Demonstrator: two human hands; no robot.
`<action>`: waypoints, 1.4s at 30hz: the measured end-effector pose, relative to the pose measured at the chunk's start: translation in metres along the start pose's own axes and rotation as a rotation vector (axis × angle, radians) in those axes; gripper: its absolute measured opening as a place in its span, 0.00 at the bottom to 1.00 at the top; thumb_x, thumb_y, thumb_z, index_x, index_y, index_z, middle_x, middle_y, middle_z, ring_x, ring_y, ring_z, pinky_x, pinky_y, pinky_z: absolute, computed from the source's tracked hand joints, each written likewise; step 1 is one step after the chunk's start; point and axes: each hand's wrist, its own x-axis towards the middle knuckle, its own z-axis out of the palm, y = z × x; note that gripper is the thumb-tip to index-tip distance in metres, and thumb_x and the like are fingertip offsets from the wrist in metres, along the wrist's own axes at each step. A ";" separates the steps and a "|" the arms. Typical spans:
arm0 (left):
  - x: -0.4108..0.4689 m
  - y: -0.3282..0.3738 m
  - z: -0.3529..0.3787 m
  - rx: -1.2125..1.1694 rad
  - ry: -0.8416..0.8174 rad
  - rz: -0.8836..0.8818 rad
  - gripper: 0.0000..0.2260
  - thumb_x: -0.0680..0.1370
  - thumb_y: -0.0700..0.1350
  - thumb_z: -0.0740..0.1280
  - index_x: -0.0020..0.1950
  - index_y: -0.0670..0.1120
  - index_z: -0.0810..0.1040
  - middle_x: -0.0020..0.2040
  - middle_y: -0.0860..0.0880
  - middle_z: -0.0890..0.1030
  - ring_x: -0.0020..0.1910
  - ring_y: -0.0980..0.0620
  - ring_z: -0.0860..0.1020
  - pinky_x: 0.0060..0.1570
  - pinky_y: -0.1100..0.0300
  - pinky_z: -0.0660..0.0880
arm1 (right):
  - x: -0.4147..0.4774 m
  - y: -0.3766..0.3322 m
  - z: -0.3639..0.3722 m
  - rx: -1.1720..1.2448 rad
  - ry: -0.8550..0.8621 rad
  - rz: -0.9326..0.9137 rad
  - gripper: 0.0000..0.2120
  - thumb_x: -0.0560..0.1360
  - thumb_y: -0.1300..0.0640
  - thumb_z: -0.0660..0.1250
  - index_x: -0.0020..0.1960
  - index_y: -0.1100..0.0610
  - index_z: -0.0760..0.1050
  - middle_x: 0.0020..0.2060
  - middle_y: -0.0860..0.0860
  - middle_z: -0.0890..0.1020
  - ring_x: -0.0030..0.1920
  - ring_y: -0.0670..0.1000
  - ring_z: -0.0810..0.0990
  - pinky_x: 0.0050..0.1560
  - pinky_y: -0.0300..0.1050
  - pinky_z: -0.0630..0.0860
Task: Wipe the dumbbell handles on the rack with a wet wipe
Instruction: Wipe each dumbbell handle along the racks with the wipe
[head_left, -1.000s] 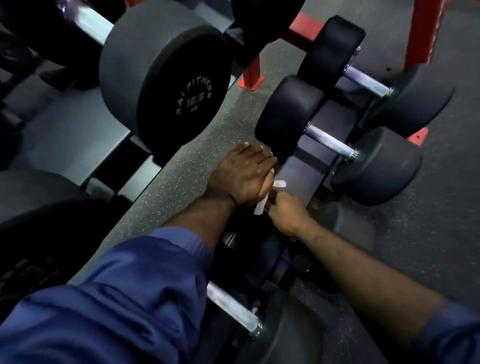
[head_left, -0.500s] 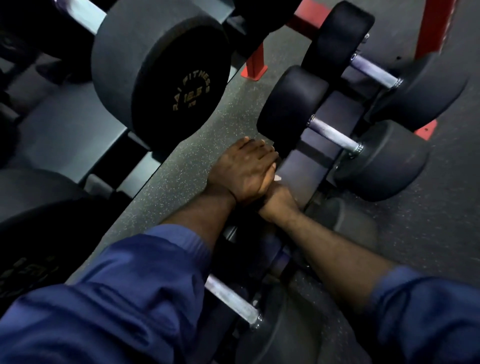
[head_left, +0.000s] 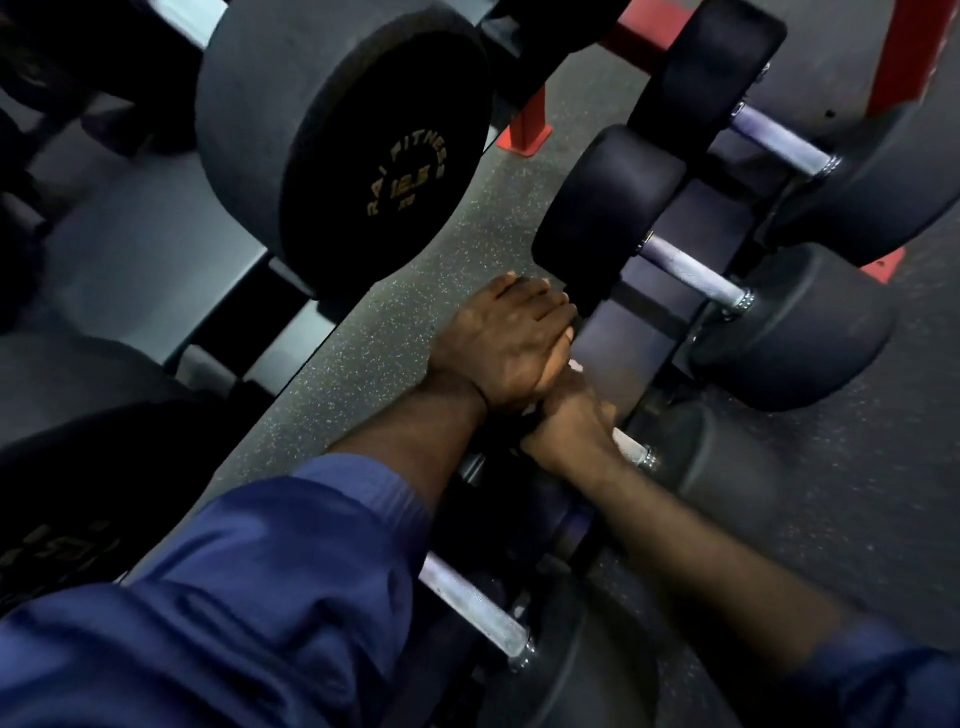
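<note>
My right hand (head_left: 566, 426) grips the handle (head_left: 635, 450) of a black dumbbell low on the rack (head_left: 618, 338). A wet wipe (head_left: 575, 366) is pressed under that hand, and only small white bits show. My left hand (head_left: 506, 348) lies over the same dumbbell's left head with its fingers bent down around it. That head is hidden under the hand. The two hands touch. Only the short chrome right end of the handle shows, next to the right head (head_left: 722, 467).
More dumbbells lie on the rack: one handle (head_left: 691, 275) just beyond, another (head_left: 779, 143) further back, and one (head_left: 467, 608) nearer to me. A big 12.5 kg dumbbell head (head_left: 353, 156) hangs over the upper shelf at left. A red rack foot (head_left: 530, 124) stands on the speckled floor (head_left: 395, 332).
My right hand has closed up against my left hand on the handle. The strip of wipe that showed between them is now mostly covered. My left hand stays put.
</note>
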 end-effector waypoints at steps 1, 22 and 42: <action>0.000 0.001 0.000 0.001 -0.003 -0.001 0.18 0.82 0.50 0.61 0.64 0.44 0.83 0.63 0.44 0.84 0.66 0.41 0.79 0.70 0.44 0.70 | 0.005 0.001 -0.009 0.039 -0.131 0.007 0.27 0.66 0.49 0.74 0.64 0.53 0.74 0.58 0.51 0.79 0.60 0.55 0.79 0.61 0.54 0.77; -0.003 0.002 0.002 -0.019 0.094 -0.018 0.16 0.81 0.49 0.62 0.61 0.44 0.85 0.60 0.46 0.85 0.63 0.43 0.81 0.69 0.46 0.73 | 0.000 0.012 -0.061 -0.235 -0.095 -0.190 0.17 0.67 0.47 0.80 0.46 0.51 0.74 0.48 0.56 0.82 0.49 0.59 0.82 0.42 0.46 0.77; -0.002 0.000 0.003 -0.018 0.067 -0.012 0.17 0.80 0.50 0.63 0.62 0.44 0.84 0.60 0.46 0.85 0.64 0.43 0.80 0.69 0.45 0.72 | 0.008 -0.005 -0.023 -0.014 -0.111 -0.067 0.20 0.76 0.47 0.65 0.64 0.55 0.76 0.59 0.56 0.82 0.61 0.60 0.80 0.56 0.46 0.77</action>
